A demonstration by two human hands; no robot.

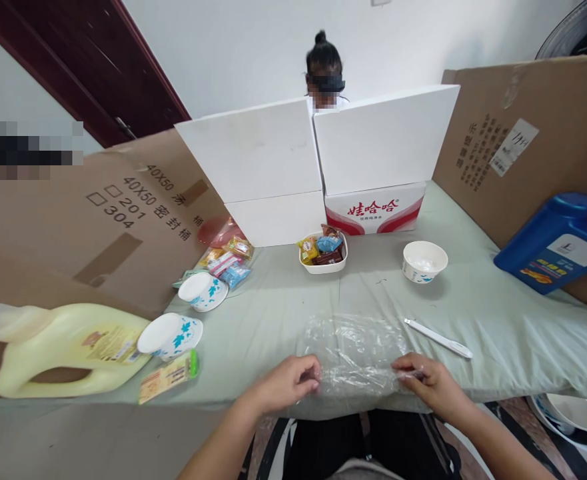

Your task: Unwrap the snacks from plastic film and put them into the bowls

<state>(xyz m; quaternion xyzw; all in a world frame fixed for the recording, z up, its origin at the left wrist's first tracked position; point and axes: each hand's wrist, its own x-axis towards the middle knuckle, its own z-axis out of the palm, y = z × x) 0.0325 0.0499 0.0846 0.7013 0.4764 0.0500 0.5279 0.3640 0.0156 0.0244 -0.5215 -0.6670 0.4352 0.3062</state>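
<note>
Showing a plain white wall (243, 47) at the back, evenly lit. Standing at upper left, a dark red door (98, 73) with a metal handle. Leaning along both sides, large brown cardboard sheets (533, 140), printed with black characters. Covering the table, a pale green cloth (498, 320), lying slightly wrinkled. Peeking in at the top right corner, part of a dark fan (578, 30). Showing below the table edge at lower right, patterned floor (510, 410).
</note>
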